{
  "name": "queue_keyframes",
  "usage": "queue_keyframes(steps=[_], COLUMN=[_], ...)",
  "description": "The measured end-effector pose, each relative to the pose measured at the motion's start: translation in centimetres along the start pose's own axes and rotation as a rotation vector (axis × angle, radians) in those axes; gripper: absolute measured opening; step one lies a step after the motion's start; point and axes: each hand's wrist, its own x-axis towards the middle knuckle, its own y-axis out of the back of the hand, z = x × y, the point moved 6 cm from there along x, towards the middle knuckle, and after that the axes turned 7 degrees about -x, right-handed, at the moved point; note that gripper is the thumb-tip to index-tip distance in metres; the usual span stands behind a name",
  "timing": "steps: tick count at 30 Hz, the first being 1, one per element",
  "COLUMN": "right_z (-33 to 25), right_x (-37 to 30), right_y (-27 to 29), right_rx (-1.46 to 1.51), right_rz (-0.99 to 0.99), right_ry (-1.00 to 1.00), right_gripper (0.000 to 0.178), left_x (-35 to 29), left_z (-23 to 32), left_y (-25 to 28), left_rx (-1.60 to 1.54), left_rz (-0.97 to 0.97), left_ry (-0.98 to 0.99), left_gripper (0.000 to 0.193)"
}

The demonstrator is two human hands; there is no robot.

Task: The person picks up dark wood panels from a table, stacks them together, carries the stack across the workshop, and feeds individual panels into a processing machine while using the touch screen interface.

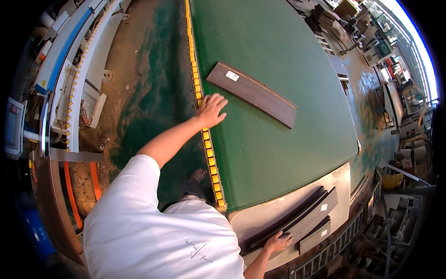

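My left hand point(211, 110) hovers or rests at the left edge of a green belt point(265, 162), beside its row of yellow rollers point(210, 156). Its fingers are spread, with nothing in them. A dark brown wooden panel point(254, 94) with a white label lies slanted on the belt, just beyond that hand. Down at the right, my right hand point(278, 242) lies over the near part of several dark boards point(309, 214), fingers stretched out. Those boards rest on a pale board point(341, 186) at the belt's near end. A shorter labelled panel point(316, 236) lies beside them.
At the left stands a long machine with a blue strip point(69, 42) and a control screen point(14, 125). A metal ladder-like roller frame point(325, 255) runs along the lower right. Stacked boards point(320, 21) and machinery fill the far right. Green-stained floor point(153, 93) lies left of the belt.
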Motion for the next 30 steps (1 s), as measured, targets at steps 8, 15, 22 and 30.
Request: queue_keyframes(steps=[8,15,22,30], right_z=[-18.5,-23.3,-24.8,-13.5], right_x=[-5.7,-2.8,1.7,1.3], right_y=[4.9,4.3,2.5,0.1], right_rx=[0.897,0.930,0.544,1.035], right_rz=[-0.314,-0.346,-0.288,-0.575], right_ry=[0.153,0.046,-0.069,-0.299], right_gripper=[0.036,0.038,0.067,0.074], left_x=[8.4,6.0,-6.3,-21.9], left_z=[-7.7,-0.1,18.5,30.6], left_y=[-3.0,-4.5,-4.4,-8.0], left_rx=[0.103,-0.004,0.158,-0.596], left_rz=[-0.286,-0.488,-0.445,-0.792], left_ry=[0.031,-0.084,-0.164,-0.037], left_gripper=[0.073,0.092,0.086,0.061])
